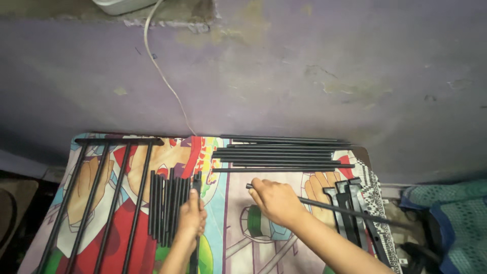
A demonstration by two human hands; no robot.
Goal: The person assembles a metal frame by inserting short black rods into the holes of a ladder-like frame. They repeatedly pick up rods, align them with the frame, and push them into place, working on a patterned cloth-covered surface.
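Note:
My left hand [192, 217] grips an upright black bar [196, 185] at the right edge of a bundle of short black tubes [165, 205] lying on a colourful printed mat [228, 228]. My right hand [276, 202] holds a long thin black rod [350, 210] that runs from its fingers to the lower right, tilted above the mat. Just beyond this hand lies a stack of long black rods [281, 155], sideways along the mat's far edge.
A black frame of several parallel bars [109, 190] lies on the mat's left side. Flat black brackets [350, 208] sit at the right edge. A purple wall [304, 76] with a white cable [162, 71] rises behind. Teal cloth [451, 223] lies at far right.

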